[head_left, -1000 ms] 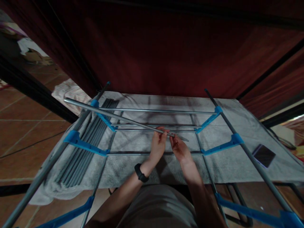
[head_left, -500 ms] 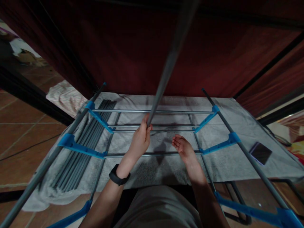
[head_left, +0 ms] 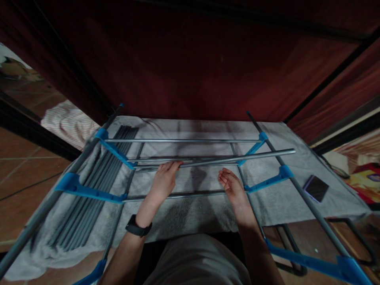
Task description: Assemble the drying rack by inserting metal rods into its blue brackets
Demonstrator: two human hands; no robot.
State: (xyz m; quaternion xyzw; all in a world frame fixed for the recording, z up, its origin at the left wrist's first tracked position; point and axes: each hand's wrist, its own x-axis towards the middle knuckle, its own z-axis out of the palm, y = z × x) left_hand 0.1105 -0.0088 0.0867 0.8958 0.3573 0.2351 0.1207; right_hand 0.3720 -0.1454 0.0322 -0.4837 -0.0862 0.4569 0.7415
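My left hand (head_left: 163,181), with a black watch on the wrist, grips one end of a loose grey metal rod (head_left: 237,157). The rod lies almost level and reaches out to the right across the frame. My right hand (head_left: 231,186) hovers palm up with fingers loosely curled, holding nothing, just below the rod. Both hands are over a rack frame (head_left: 181,141) of grey rods joined by blue plastic connectors (head_left: 114,148), lying on a grey towel (head_left: 190,209).
A bundle of spare grey rods (head_left: 97,186) lies on the towel at the left. A dark phone (head_left: 316,187) rests on the towel at the right. A dark red curtain hangs behind. Tiled floor and a striped cloth (head_left: 71,122) show at the left.
The rod pointed left, then stood nearly upright in my left hand, and now lies almost level pointing right. My right hand let go of it and stays open beside it.
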